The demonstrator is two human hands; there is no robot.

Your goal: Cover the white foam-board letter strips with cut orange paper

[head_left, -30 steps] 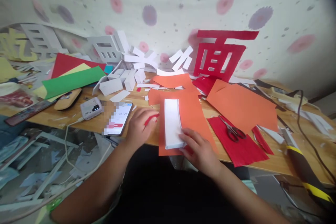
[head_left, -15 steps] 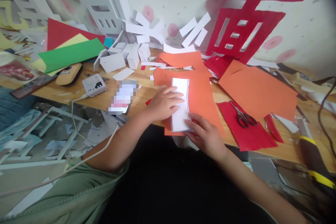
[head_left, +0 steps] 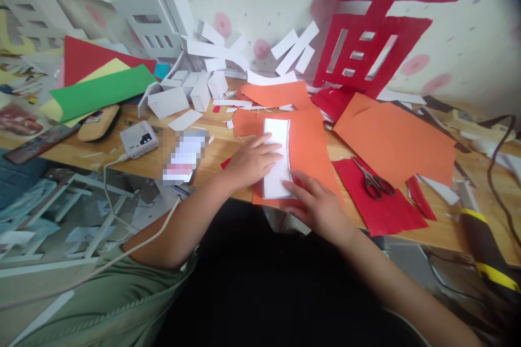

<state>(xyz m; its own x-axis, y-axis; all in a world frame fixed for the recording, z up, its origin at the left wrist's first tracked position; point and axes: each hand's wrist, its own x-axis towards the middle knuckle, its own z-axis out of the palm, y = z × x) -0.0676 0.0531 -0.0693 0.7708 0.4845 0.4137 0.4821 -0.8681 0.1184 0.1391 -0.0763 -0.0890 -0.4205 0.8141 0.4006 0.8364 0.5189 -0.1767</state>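
A white rectangular piece [head_left: 277, 173] lies upright-lengthwise on an orange sheet [head_left: 311, 141] at the table's front edge. My left hand [head_left: 250, 161] rests over the left side of the white piece, its fingers apart and pointing right across it. At the piece's lower right edge is my right hand [head_left: 315, 205], with its fingers spread; the fingertips touch the piece and the thumb side is near the table edge. Neither hand is wrapped round anything.
Scissors [head_left: 376, 181] lie on red paper [head_left: 391, 214] to the right, before another orange sheet [head_left: 401, 141]. A yellow-and-black cutter [head_left: 486, 244] is farther right. Left are a phone [head_left: 185, 157], a white device [head_left: 139, 138] and a case [head_left: 99, 122]. White foam blocks [head_left: 169, 101] stand behind.
The view has shifted slightly, so most table items appear a little farther left. Both hands keep nearly the same place on the white piece.
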